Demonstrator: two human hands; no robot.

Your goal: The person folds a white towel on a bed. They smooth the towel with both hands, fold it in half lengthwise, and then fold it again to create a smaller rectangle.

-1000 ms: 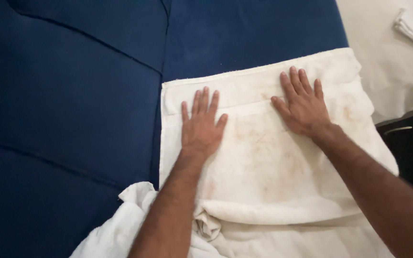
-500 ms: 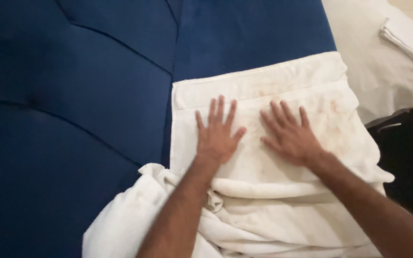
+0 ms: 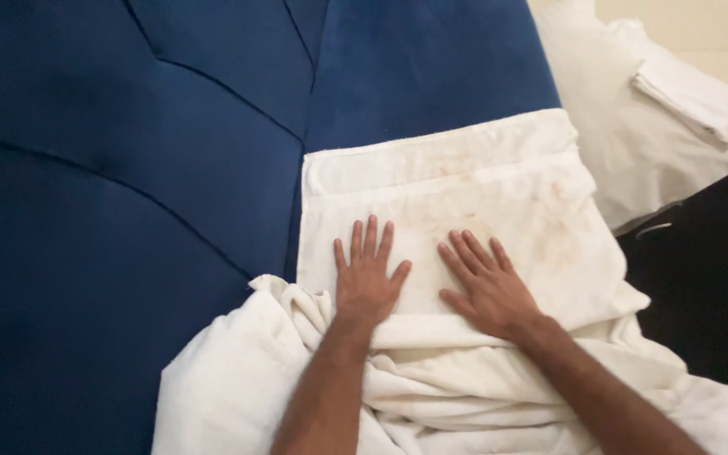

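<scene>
Both hands drawn closer together: left hand (image 3: 366,282) and right hand (image 3: 486,286) flat, fingers spread, gripping nothing, pressing the stained white towel (image 3: 457,219) directly beneath the fingers; fold smoothed on blue cushion (image 3: 128,168).

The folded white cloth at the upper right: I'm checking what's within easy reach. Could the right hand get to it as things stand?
Probably yes. The right hand lies flat on the stained towel; nothing shows between it and the folded white cloth, though it lies off to the side.

Blue padded surface (image 3: 128,211) underneath. Folded white linens (image 3: 684,93) far right on pale sheet (image 3: 600,126). Black object (image 3: 701,295) beside.
</scene>
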